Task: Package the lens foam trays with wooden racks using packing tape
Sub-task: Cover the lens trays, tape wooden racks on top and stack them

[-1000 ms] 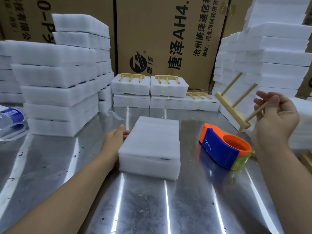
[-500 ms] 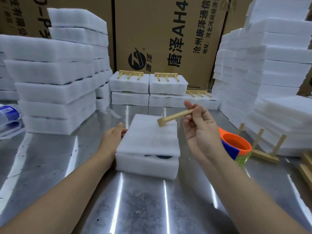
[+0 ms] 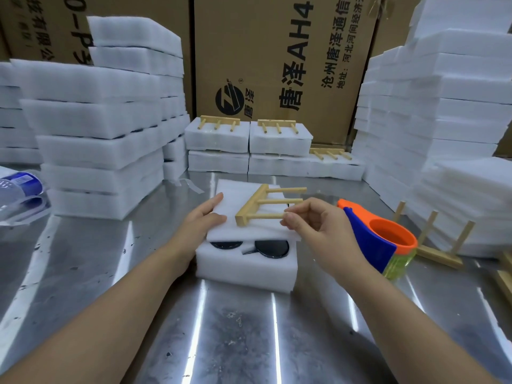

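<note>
A white foam tray sits mid-table with two dark round lenses showing at its near edge. Its foam lid lies shifted back over it. My left hand grips the lid's left edge, thumb on top. A wooden rack with three pegs lies flat on the lid, pegs pointing right. My right hand pinches the nearest peg's tip. An orange and blue tape dispenser stands just right of the tray.
Tall foam tray stacks rise on the left and more stacks on the right. Packed trays with racks sit at the back before cardboard boxes. A spare upright rack stands at right; a plastic bottle lies far left.
My right hand brought the rack from the air and laid it flat on the lid. The lid has slid back, uncovering the lenses, and my left hand now holds its edge.
</note>
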